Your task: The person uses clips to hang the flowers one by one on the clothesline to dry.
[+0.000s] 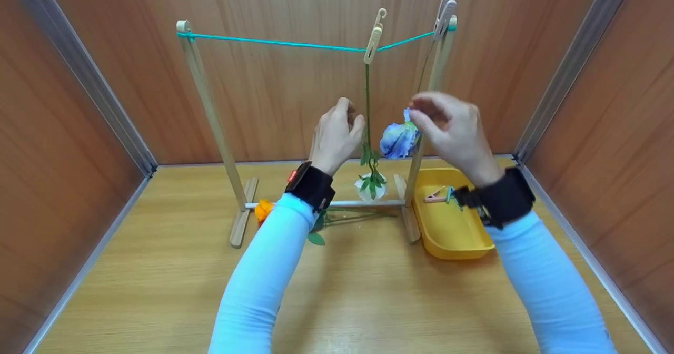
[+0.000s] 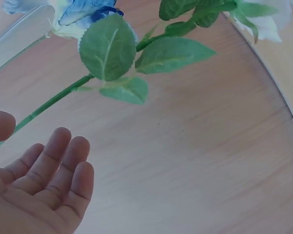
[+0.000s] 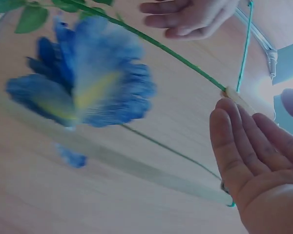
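A white flower (image 1: 372,186) hangs head down by its green stem (image 1: 367,101) from a cream clothespin (image 1: 373,44) on the teal cord (image 1: 284,43). A blue flower (image 1: 398,140) hangs to its right, below a pale clothespin (image 1: 445,19) near the right post. My left hand (image 1: 337,135) is just left of the green stem, fingers relaxed and holding nothing, as the left wrist view (image 2: 44,185) also shows. Beside the blue flower is my right hand (image 1: 455,133); in the right wrist view its fingers (image 3: 254,141) are extended and hold nothing.
A yellow tray (image 1: 455,238) with a few clothespins (image 1: 436,198) stands right of the wooden frame (image 1: 210,117). An orange flower (image 1: 263,210) and loose green stems (image 1: 358,217) lie by the frame's white bottom bar (image 1: 368,203). Wood-patterned walls (image 1: 68,96) stand around the table.
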Tool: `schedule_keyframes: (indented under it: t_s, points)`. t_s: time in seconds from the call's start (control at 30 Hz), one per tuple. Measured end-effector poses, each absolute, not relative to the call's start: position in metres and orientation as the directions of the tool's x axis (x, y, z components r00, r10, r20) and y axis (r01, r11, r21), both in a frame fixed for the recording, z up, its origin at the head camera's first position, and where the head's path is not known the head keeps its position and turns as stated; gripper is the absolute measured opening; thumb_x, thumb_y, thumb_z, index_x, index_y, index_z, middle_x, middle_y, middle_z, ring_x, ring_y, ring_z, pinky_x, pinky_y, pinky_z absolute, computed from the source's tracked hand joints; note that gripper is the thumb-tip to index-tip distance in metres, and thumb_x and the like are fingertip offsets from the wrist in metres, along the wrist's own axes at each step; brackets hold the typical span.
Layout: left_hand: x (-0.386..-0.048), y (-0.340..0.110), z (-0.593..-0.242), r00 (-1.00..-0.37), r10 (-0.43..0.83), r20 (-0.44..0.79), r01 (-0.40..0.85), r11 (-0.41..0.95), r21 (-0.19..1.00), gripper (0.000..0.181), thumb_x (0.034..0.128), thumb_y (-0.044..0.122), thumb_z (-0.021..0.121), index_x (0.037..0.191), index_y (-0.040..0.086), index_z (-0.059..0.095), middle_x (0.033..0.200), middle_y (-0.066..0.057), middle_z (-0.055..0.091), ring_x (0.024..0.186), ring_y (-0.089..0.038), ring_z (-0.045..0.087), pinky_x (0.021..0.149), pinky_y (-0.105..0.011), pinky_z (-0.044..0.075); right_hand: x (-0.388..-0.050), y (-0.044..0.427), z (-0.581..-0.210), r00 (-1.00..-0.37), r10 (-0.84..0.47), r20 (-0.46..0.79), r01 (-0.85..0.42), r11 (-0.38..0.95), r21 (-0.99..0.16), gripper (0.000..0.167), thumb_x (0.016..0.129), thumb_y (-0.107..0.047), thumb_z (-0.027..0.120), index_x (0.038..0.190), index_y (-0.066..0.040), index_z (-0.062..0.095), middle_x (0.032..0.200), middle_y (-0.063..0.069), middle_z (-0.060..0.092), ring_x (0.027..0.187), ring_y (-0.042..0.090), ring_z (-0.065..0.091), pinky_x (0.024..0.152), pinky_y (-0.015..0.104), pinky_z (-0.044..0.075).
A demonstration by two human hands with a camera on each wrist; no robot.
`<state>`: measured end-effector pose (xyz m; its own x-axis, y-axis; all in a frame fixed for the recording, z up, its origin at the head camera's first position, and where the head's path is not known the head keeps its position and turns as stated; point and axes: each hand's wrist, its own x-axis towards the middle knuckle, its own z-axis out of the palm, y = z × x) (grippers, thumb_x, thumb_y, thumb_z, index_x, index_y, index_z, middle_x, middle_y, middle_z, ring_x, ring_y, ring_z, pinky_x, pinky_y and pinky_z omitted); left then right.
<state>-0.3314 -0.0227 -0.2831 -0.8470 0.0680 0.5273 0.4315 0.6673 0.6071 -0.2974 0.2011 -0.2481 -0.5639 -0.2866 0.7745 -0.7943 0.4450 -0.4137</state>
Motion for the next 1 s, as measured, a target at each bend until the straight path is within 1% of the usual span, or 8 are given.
schedule_keyframes:
  t_s: [0.13, 0.3, 0.43, 0.53, 0.67, 0.8, 0.9, 1.0]
  points:
    - [-0.318, -0.033, -0.292, -0.832, 0.065, 0.551, 0.450, 0.658, 0.603, 0.024, 0.1061, 0.021, 0.056, 0.119, 0.002, 0.062, 0.110, -0.013, 0.068, 0.098, -0.025, 0.064, 0.081, -0.035, 0.054, -0.290, 0.210, -0.280, -0.581, -0.274, 0.766, -0.788, 0.426, -0.445, 0.022, 0.099, -0.003, 0.067, 0.118, 0.006, 0.070, 0.109, 0.016, 0.074, 0.097, 0.026, 0.070, 0.085, 0.015, 0.053]
    - [-0.302, -0.042, -0.310, -0.816, 0.068, 0.575, 0.470, 0.657, 0.590, 0.028, 0.1055, 0.021, 0.057, 0.123, 0.001, 0.063, 0.120, -0.015, 0.068, 0.109, -0.029, 0.064, 0.090, -0.041, 0.054, -0.284, 0.217, -0.318, -0.634, -0.264, 0.727, -0.750, 0.440, -0.494, 0.024, 0.099, -0.004, 0.067, 0.121, 0.005, 0.070, 0.112, 0.014, 0.073, 0.100, 0.024, 0.069, 0.087, 0.018, 0.053]
    - [-0.288, -0.049, -0.327, -0.804, 0.077, 0.590, 0.478, 0.674, 0.564, 0.033, 0.1057, 0.022, 0.057, 0.129, -0.001, 0.062, 0.127, -0.019, 0.067, 0.116, -0.033, 0.063, 0.098, -0.044, 0.053, -0.280, 0.218, -0.345, -0.686, -0.235, 0.688, -0.708, 0.431, -0.559, 0.025, 0.100, -0.005, 0.067, 0.122, 0.005, 0.070, 0.113, 0.017, 0.072, 0.103, 0.026, 0.067, 0.070, 0.016, 0.057]
    - [-0.277, -0.054, -0.340, -0.810, 0.073, 0.581, 0.461, 0.691, 0.557, 0.039, 0.1064, 0.025, 0.056, 0.133, -0.002, 0.060, 0.132, -0.020, 0.064, 0.121, -0.034, 0.061, 0.103, -0.046, 0.051, -0.276, 0.219, -0.362, -0.699, -0.200, 0.687, -0.692, 0.429, -0.580, 0.024, 0.099, -0.003, 0.067, 0.121, 0.005, 0.070, 0.114, 0.020, 0.071, 0.106, 0.030, 0.066, 0.060, 0.014, 0.055]
    - [-0.263, -0.058, -0.358, -0.819, 0.059, 0.570, 0.427, 0.726, 0.539, 0.042, 0.1069, 0.029, 0.055, 0.138, 0.001, 0.058, 0.136, -0.018, 0.062, 0.122, -0.033, 0.060, 0.106, -0.047, 0.049, -0.273, 0.221, -0.379, -0.673, -0.174, 0.719, -0.690, 0.498, -0.525, 0.025, 0.097, -0.003, 0.069, 0.120, 0.006, 0.071, 0.116, 0.020, 0.071, 0.105, 0.034, 0.068, 0.069, 0.012, 0.054]
    - [-0.251, -0.056, -0.380, -0.810, 0.047, 0.585, 0.403, 0.769, 0.496, 0.045, 0.1064, 0.031, 0.055, 0.139, 0.001, 0.058, 0.135, -0.019, 0.063, 0.120, -0.035, 0.061, 0.105, -0.050, 0.049, -0.271, 0.224, -0.399, -0.637, -0.175, 0.750, -0.689, 0.565, -0.454, 0.027, 0.094, -0.002, 0.072, 0.120, 0.007, 0.070, 0.117, 0.021, 0.071, 0.094, 0.033, 0.073, 0.075, 0.030, 0.061]
    - [-0.241, -0.052, -0.398, -0.809, 0.045, 0.586, 0.378, 0.803, 0.461, 0.048, 0.1055, 0.033, 0.057, 0.141, 0.001, 0.057, 0.137, -0.021, 0.061, 0.122, -0.037, 0.060, 0.106, -0.053, 0.048, -0.270, 0.224, -0.416, -0.608, -0.172, 0.775, -0.691, 0.596, -0.410, 0.028, 0.093, -0.002, 0.073, 0.118, 0.008, 0.070, 0.116, 0.023, 0.071, 0.089, 0.033, 0.073, 0.079, 0.046, 0.060]
    - [-0.231, -0.050, -0.415, -0.811, 0.049, 0.583, 0.355, 0.834, 0.424, 0.051, 0.1044, 0.035, 0.059, 0.143, 0.001, 0.056, 0.142, -0.023, 0.058, 0.127, -0.040, 0.057, 0.108, -0.055, 0.046, -0.267, 0.223, -0.431, -0.602, -0.161, 0.782, -0.681, 0.616, -0.396, 0.029, 0.091, -0.002, 0.075, 0.118, 0.008, 0.070, 0.115, 0.023, 0.071, 0.096, 0.036, 0.071, 0.086, 0.052, 0.056]
